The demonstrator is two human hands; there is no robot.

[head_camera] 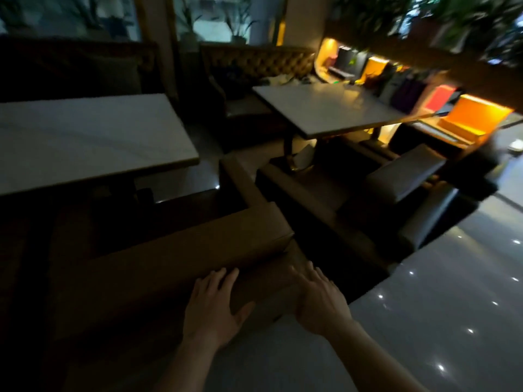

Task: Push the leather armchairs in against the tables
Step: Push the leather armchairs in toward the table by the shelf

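Two tables: left table [85, 140] near, right table [334, 108] farther
Brown armchair [175, 250]: near centre, seat toward left table, a gap between them
Left hand [210, 304]: open, flat on chair back
Right hand [317, 298]: open, fingers spread, at chair's right corner
Dark armchair [402, 188]: right, by right table

Two hands show, a left hand [210, 304] and a right hand [318, 298]. Two pale-topped benches stand in the room, one at left [85, 137] and one at right [334, 108]. Two leather armchairs are visible: a brown one [175, 264] nearest, and a darker one [368, 199] beside it. One tufted sofa [260, 62] sits at the back.
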